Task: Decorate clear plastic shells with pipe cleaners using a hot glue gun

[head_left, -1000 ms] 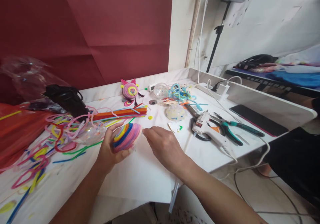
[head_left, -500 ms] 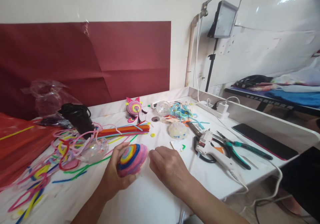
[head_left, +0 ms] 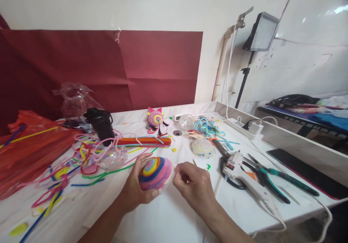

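We have a white desk (head_left: 138, 223) in front of us. Right of our hands, the pliers (head_left: 268, 183) and the glue gun (head_left: 241, 168) lie near each other; farther back, to the left, lies a bundle of stems (head_left: 146, 141).

Our left hand (head_left: 134, 187) grasps the dome, fingers over the top, thumb below. Our right hand (head_left: 195, 181) is curled just beside the rim; we cannot tell whether its tips pinch anything.

The dome (head_left: 156, 176) sits between our hands, above the near part of the desk. We judge it light: soft, fuzzy rings over what seems a stiff, hollow shell. The fuzz should grip well; the pale rim looks slicker and perhaps brittle, so we would hold it round the sides and not squeeze hard.

The ring centre faces up and leftward, the rim rightward to our right hand. The axis through the rings thus slants from upper left to lower right; the dome being round, we see no other clear long axis.

Smallest, a yellow dot (head_left: 174, 149) lies beyond the dome.
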Demonstrator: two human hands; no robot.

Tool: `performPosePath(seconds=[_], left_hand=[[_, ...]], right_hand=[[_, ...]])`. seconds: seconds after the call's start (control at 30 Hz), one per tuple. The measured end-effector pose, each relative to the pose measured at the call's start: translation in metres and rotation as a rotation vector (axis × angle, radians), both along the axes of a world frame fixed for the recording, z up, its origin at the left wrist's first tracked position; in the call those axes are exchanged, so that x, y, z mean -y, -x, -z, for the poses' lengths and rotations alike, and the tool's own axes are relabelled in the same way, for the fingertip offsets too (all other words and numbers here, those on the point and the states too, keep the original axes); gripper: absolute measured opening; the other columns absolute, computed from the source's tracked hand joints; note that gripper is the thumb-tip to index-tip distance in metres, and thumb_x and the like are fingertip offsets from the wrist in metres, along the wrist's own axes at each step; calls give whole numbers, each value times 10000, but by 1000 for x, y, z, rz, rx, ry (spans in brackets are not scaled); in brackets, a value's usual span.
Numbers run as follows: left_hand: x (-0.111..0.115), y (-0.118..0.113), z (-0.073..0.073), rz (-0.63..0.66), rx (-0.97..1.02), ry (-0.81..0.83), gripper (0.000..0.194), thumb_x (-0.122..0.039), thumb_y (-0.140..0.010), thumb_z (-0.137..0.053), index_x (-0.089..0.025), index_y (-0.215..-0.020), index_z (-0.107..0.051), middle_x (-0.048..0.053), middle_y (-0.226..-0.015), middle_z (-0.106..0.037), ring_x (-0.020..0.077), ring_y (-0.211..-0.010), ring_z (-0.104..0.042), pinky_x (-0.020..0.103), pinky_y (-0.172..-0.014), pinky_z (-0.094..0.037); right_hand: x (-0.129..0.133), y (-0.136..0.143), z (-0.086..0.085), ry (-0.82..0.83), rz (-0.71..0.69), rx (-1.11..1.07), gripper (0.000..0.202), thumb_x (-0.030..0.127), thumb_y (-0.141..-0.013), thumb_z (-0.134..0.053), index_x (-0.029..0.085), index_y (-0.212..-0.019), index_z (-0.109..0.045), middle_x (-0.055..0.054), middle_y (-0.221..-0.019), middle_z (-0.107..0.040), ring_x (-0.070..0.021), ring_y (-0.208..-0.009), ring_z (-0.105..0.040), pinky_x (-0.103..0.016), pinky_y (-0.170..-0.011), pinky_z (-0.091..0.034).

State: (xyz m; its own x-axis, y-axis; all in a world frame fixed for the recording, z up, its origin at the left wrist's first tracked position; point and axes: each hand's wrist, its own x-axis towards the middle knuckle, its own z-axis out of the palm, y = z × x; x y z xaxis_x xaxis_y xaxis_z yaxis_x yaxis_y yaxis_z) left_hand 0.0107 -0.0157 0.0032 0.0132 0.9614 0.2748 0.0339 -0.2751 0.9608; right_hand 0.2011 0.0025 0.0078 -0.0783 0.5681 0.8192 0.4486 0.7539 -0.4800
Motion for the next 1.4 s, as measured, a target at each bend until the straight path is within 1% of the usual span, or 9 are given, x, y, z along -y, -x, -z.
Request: performPosePath(seconds=[0.1,0.3,0.53,0.7,0.83,1.03,1.17,1.27,1.4], left_hand=[[1,-1,-3,15,39,16,824,-276,-533,-855,-278,-1274,-494,111,-1184,-655,280,-965,-662,354,-776,-547],[3,5,-7,98,145,73,846,-261,-512,-852,-283,-1289,-519,65,-1104,-695,238,-867,-667,300,-711,-523],[-12,10,-6,70,476,189,583,-292,-543,-800,-240,-1115,-699,78,-1150,-736,313,-1068,-662,359,-849,-553],[-19,8,-7,-49,660,253,509,-341,-586,-757,-189,-1070,-718,73,-866,-779,298,-839,-716,418,-806,-590],[-18,4,-13,-84,725,307,478,-301,-670,-667,-171,-1130,-696,58,-788,-769,299,-830,-720,435,-817,-592],[-20,3,-17,-116,742,402,407,-316,-819,-539,-180,-1183,-663,65,-898,-760,284,-896,-704,459,-818,-589],[-21,3,-17,-93,739,450,388,-348,-873,-517,-186,-1197,-655,88,-1046,-742,282,-957,-688,479,-834,-582],[-21,2,-17,-68,720,475,404,-377,-899,-505,-198,-1238,-634,102,-1120,-725,312,-1027,-675,530,-854,-570],[-20,1,-17,-34,700,476,444,-397,-904,-515,-192,-1288,-602,130,-1167,-714,346,-1061,-670,583,-857,-559]], right_hand=[[2,2,0,157,-18,-103,159,116,-734,-502,153,-646,-630,32,-519,-560,-63,-439,-447,-170,-440,-337],[-2,0,-6,748,-216,-413,99,229,-649,-569,159,-626,-635,63,-473,-472,-60,-418,-383,-183,-414,-294],[14,-25,-32,890,-451,-523,158,294,-659,-724,158,-673,-643,37,-500,-584,-61,-430,-474,-171,-447,-377],[50,-67,-30,983,-680,-335,170,315,-773,-746,152,-782,-702,-20,-633,-677,-93,-518,-596,-200,-529,-480],[82,-91,-19,857,-691,-32,180,203,-879,-567,165,-819,-731,-52,-702,-701,-128,-613,-655,-225,-589,-511],[113,-94,19,615,-389,247,322,34,-820,-454,216,-852,-718,-14,-696,-717,-133,-605,-673,-189,-561,-520],[114,-88,48,555,-472,361,224,75,-871,-523,229,-885,-686,-9,-782,-725,-143,-732,-702,-205,-670,-550],[114,-86,49,530,-546,363,156,122,-914,-546,220,-866,-658,-23,-825,-706,-138,-775,-694,-199,-698,-555],[117,-89,30,490,-385,363,194,99,-892,-560,253,-945,-664,-20,-906,-739,-145,-827,-716,-195,-724,-584]])
